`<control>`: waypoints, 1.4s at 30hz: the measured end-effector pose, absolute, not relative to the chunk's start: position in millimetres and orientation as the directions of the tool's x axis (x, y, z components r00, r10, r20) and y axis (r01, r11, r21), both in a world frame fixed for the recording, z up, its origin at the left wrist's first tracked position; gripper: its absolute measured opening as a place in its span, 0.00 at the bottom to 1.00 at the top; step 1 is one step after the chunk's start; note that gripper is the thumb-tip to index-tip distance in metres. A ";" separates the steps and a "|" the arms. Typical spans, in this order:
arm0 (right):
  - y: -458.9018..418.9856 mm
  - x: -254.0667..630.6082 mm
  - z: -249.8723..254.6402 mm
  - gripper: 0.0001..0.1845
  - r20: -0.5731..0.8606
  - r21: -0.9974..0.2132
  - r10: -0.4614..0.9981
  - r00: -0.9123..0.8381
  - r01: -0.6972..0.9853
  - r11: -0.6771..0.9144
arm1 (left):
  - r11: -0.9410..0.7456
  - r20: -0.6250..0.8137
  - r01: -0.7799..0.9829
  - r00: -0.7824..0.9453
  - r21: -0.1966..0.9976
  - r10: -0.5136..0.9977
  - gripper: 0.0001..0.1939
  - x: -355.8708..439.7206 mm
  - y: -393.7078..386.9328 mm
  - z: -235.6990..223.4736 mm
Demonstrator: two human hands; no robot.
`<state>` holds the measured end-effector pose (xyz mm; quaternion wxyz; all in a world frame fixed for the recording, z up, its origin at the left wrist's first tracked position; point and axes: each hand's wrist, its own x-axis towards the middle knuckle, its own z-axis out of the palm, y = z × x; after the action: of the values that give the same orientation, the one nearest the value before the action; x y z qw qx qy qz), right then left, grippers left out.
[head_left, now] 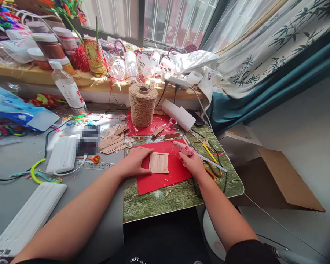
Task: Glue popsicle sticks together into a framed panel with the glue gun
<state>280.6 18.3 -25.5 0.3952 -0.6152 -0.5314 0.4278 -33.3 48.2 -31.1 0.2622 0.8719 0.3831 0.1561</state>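
A small square panel of wooden craft sticks lies flat on a sheet of red paper, with a crosswise stick along its top and bottom edges. My left hand rests at the panel's left side, thumb and fingers spread apart near its two left corners; whether they touch it is hard to tell. On the other side, my right hand is closed around a pink hot glue gun. Its nozzle points up and left, away from the panel, and a long glue stick sticks out of its back.
A pile of loose craft sticks lies left of the paper. Behind stand a large spool of twine and a white paper roll. Cords and a yellow-handled tool lie on the right. A water bottle stands back left.
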 end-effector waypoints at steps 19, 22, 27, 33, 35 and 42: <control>-4.4 243.7 -45.7 0.24 -0.354 -0.931 0.935 0.028 0.082 -0.355 | -0.524 0.078 0.566 0.629 0.636 0.774 0.48 -38.7 49.8 -30.0; -3.7 244.4 -46.1 0.24 -0.359 -0.930 0.933 0.032 0.067 -0.360 | -0.546 0.093 0.570 0.634 0.615 0.767 0.48 -40.3 50.1 -27.8; -4.2 249.2 -52.5 0.24 -0.362 -0.922 0.932 0.009 0.142 -0.360 | -0.544 0.066 0.600 0.634 0.587 0.771 0.53 -42.4 51.0 -30.2; 5.1 248.9 -32.6 0.24 -0.307 -0.897 0.945 -0.110 0.366 -0.249 | -0.544 0.063 0.605 0.633 0.581 0.771 0.54 -43.2 53.3 -36.6; 11.5 244.0 -26.2 0.22 -0.298 -0.889 0.941 -0.162 0.407 -0.211 | -0.545 0.065 0.609 0.631 0.576 0.773 0.54 -43.4 53.4 -37.0; 16.1 228.8 -31.7 0.21 -0.264 -0.856 0.953 -0.149 0.492 -0.160 | -0.562 0.076 0.604 0.640 0.565 0.765 0.54 -43.6 52.1 -36.3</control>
<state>228.8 16.1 -31.7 0.2481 -0.6033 -0.5987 0.4649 -43.6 52.1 -36.3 0.2532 0.8694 0.3937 0.1583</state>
